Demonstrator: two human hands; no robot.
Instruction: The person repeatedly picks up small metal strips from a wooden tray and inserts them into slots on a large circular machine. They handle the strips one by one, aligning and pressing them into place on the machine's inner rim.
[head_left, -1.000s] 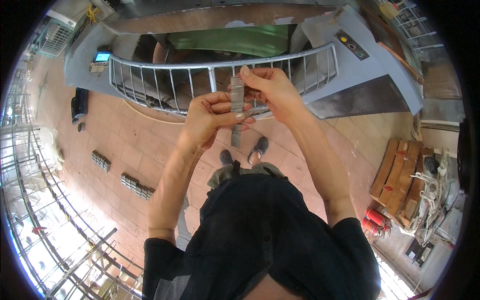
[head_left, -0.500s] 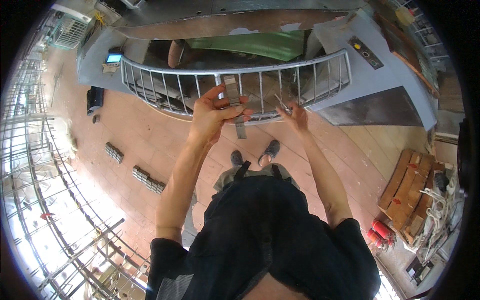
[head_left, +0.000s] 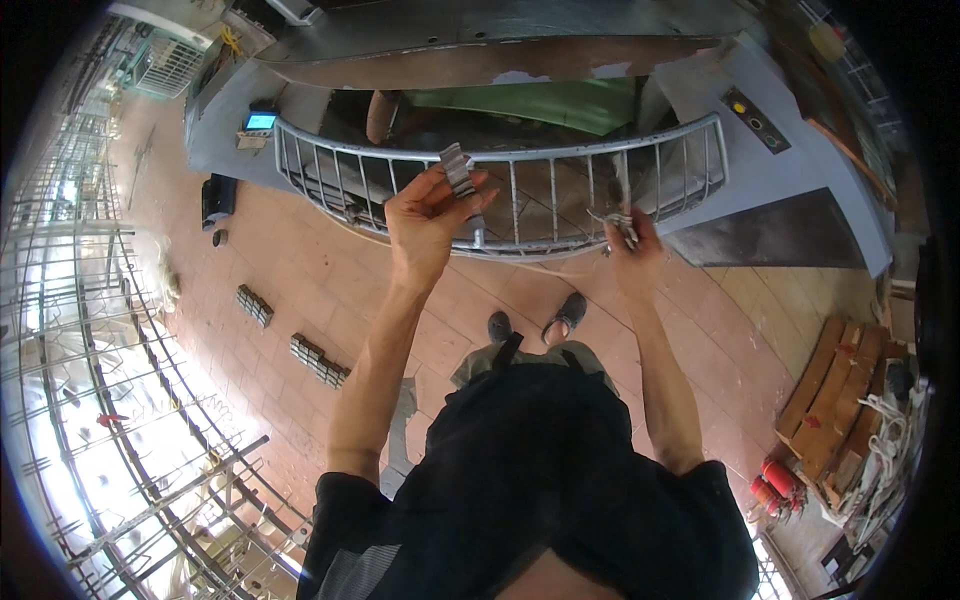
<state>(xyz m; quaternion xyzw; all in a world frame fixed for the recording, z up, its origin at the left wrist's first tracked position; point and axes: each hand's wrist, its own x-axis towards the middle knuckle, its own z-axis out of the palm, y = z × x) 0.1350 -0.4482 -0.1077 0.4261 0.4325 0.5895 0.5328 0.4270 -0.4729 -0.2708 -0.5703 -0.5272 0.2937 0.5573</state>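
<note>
My left hand (head_left: 428,225) is closed on a narrow stack of grey metal strips (head_left: 457,170), tilted and raised between thumb and fingers. Off to the right, my right hand (head_left: 636,255) is closed round a few small, thin metal pieces (head_left: 620,224); their exact shape is hard to make out. Both hands are over the near side of a curved, barred silver railing (head_left: 545,152) on a grey machine (head_left: 810,185) with a green panel (head_left: 520,100) inside.
A small screen (head_left: 260,121) and a button panel (head_left: 755,120) flank the railing. Metal blocks (head_left: 318,362) lie on the tiled floor (head_left: 270,360). A wire rack (head_left: 120,330) is at left; wooden boards (head_left: 830,390), white rope (head_left: 880,440) and red cylinders (head_left: 778,480) are at right.
My right hand has left the stack and moved right and down with small metal pieces. The stack in my left hand now tilts the other way and reaches less far below the hand.
</note>
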